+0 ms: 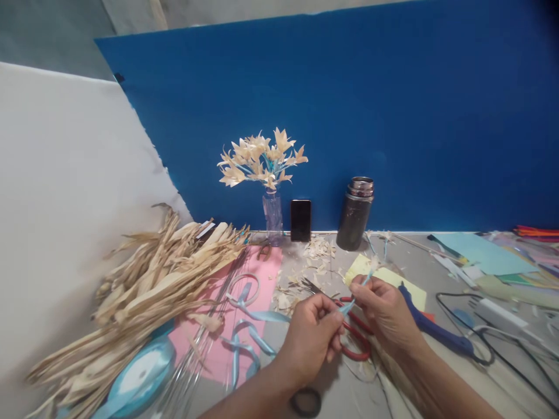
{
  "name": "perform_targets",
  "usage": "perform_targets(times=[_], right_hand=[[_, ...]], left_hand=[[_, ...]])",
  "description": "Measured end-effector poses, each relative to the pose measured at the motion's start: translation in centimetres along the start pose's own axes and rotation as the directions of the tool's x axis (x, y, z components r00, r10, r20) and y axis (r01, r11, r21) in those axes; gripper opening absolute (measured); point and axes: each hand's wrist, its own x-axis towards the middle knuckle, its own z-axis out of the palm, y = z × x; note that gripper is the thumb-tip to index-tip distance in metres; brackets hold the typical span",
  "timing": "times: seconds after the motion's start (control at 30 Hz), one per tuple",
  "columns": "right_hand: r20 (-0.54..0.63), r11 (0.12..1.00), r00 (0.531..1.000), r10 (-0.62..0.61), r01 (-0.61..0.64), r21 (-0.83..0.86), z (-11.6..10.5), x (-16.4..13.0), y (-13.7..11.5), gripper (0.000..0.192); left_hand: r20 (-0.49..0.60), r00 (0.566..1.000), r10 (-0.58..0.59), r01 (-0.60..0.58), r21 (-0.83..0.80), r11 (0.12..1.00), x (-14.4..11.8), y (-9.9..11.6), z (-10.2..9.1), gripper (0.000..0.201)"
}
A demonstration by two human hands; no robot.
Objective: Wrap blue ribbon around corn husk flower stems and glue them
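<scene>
My left hand (312, 334) and my right hand (384, 314) meet low in the middle of the view, above a grey table (393, 384). Both pinch a thin stem wrapped in light blue ribbon (349, 305), which slants up to the right towards a small pale tip near my right fingers. The loose ribbon trails left from my left hand across the pink paper (218, 355). Red-handled scissors (356, 343) lie on the table directly under my hands.
A pile of dried husk leaves (148, 285) fills the left, with a blue ribbon spool (140, 372) and thin wires below. At the back stand a glass vase of husk flowers (266, 169), a phone (300, 220) and a steel flask (354, 213). A blue glue gun (437, 329) lies at the right.
</scene>
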Motion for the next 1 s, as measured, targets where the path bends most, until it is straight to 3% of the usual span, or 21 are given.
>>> perform_targets(times=[0.1, 0.2, 0.3, 0.4, 0.47, 0.6, 0.77, 0.9, 1.0], right_hand=[[-0.018, 0.999, 0.999, 0.026, -0.027, -0.020, -0.11, 0.03, 0.25, 0.037], [0.117, 0.984, 0.980, 0.159, -0.167, 0.067, -0.29, -0.07, 0.15, 0.033], [0.280, 0.946, 0.930, 0.239, -0.289, 0.150, -0.57, -0.22, 0.02, 0.050], [0.314, 0.939, 0.916, 0.252, -0.310, 0.150, -0.85, -0.25, 0.20, 0.045], [0.282, 0.947, 0.928, 0.244, -0.291, 0.135, -0.93, -0.20, 0.40, 0.041], [0.222, 0.959, 0.943, 0.247, -0.271, 0.087, -0.74, -0.18, 0.52, 0.041], [0.159, 0.980, 0.968, 0.196, -0.189, -0.060, -0.56, -0.27, 0.35, 0.038], [0.154, 0.974, 0.987, 0.054, -0.018, -0.227, -0.61, -0.34, -0.02, 0.039], [0.178, 0.967, 0.984, 0.022, 0.025, -0.255, -0.53, -0.38, -0.41, 0.039]], left_hand=[[-0.019, 1.000, -0.022, 0.021, -0.016, 1.000, -0.13, 0.17, 0.08, 0.031], [0.090, 0.993, -0.081, 0.096, -0.168, 0.981, -0.31, 0.58, -0.21, 0.038], [0.228, 0.968, -0.103, 0.172, -0.310, 0.935, -0.42, 0.90, -0.60, 0.044], [0.287, 0.952, -0.103, 0.206, -0.358, 0.910, -0.39, 0.97, -0.79, 0.044], [0.255, 0.962, -0.103, 0.189, -0.341, 0.921, -0.34, 0.90, -0.78, 0.044], [0.092, 0.994, -0.056, 0.074, -0.207, 0.976, -0.30, 0.69, -0.63, 0.041], [-0.071, 0.997, 0.007, -0.009, -0.034, 0.999, -0.08, 0.28, -0.53, 0.032], [-0.097, 0.995, 0.016, -0.017, -0.015, 1.000, 0.33, 0.07, -0.72, 0.028], [-0.049, 0.998, -0.031, 0.029, -0.048, 0.998, 0.43, 0.08, -0.87, 0.028]])
